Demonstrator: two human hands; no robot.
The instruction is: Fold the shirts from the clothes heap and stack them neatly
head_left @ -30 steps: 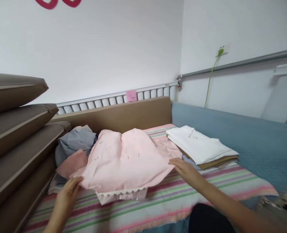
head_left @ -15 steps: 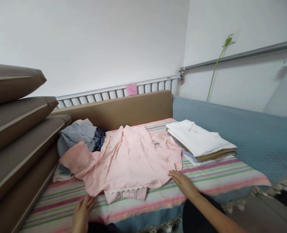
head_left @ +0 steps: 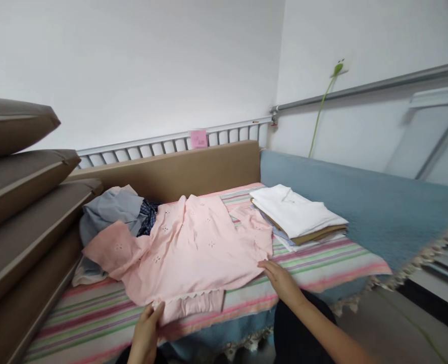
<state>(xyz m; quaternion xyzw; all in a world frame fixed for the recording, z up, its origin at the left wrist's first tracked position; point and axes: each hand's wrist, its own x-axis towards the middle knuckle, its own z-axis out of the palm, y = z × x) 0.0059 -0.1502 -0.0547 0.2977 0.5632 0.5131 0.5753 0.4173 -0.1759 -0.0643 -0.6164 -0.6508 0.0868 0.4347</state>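
Observation:
A pink short-sleeved blouse [head_left: 193, 247] with small cut-out flower patterns lies spread on the striped cover. Its near hem has a scalloped white edge, and another fold of pink cloth shows below that edge. At the near left of the hem, my left hand [head_left: 147, 323] is closed on the cloth between thumb and fingers. My right hand [head_left: 281, 281] has its fingertips closed at the blouse's right near edge, the thumb partly hidden.
Folded clothes, white on top [head_left: 299, 210], lie to the right. A rumpled grey-blue garment [head_left: 112, 210] and dark checked cloth [head_left: 148, 215] are at the left. Brown cushions [head_left: 27, 202] are stacked beside them. A blue-covered backrest [head_left: 341, 187] borders the right side.
My left hand has moved right and up onto the blouse's near hem and closed on it. My right hand stays at the right edge. The view has shifted slightly rightward.

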